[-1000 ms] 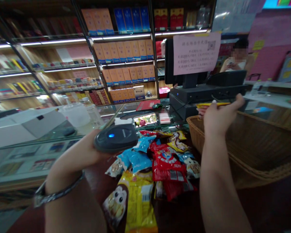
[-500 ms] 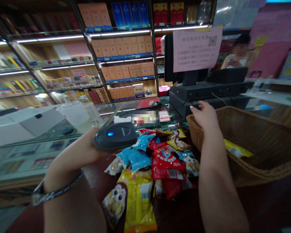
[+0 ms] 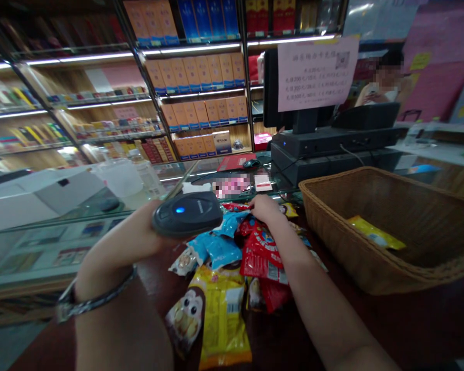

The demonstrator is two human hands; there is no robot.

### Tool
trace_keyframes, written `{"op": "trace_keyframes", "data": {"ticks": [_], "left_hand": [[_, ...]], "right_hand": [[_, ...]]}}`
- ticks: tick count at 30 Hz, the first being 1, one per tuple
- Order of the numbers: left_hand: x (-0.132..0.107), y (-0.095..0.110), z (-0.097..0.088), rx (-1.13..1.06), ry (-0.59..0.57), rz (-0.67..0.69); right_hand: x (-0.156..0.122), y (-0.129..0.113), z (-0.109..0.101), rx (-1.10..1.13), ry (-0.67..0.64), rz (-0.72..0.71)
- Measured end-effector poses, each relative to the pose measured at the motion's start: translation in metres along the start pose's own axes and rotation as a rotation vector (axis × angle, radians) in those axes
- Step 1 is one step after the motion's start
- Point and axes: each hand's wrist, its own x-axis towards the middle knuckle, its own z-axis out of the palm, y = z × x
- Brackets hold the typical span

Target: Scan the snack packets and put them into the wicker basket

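Lying nearest on the dark worktop (image 3: 294, 335), a long yellow snack packet with a cartoon monkey (image 3: 206, 322) at the near end of a heap of snack packets (image 3: 232, 268), its long axis running toward the heap's far end. Just left of the heap, a metal bracelet (image 3: 96, 293) on the left wrist, then a black handheld barcode scanner (image 3: 187, 214) with a lit blue light, lying crosswise in the left hand (image 3: 147, 229), fingers closed around it from beneath. Right hand (image 3: 265, 208) nearer the packets, arm slanting in from the right, fingers curled down at the heap's far end among red and blue foil packets (image 3: 261, 260); no telling whether pinching one or merely touching. Right of the heap, a wicker basket (image 3: 332, 242) with one yellow packet (image 3: 376, 238) inside. Left of the heap, a glass display case (image 3: 54, 242). Beyond the heap, a cash register (image 3: 328, 141), a pink notice (image 3: 317, 74), shelves of boxed goods (image 3: 193, 72), and a person (image 3: 386, 82) farther back.
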Motion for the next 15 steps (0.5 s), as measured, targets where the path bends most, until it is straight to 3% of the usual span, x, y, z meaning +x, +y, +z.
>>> {"op": "trace_keyframes", "data": {"ticks": [2, 6, 10, 15], "left_hand": [[0.0, 0.001, 0.0, -0.001, 0.02, 0.0], [0.0, 0.002, 0.001, -0.038, -0.007, -0.036], [-0.001, 0.002, 0.0, -0.054, -0.008, -0.05], [-0.001, -0.001, 0.0, -0.058, 0.01, -0.041]], "right_hand": [[0.001, 0.001, 0.0, 0.103, -0.04, 0.033], [0.002, 0.007, -0.013, 0.549, -0.084, 0.103], [-0.003, 0.013, -0.04, 0.855, 0.108, 0.011], [-0.02, 0.019, -0.065, 0.852, 0.418, -0.159]]}}
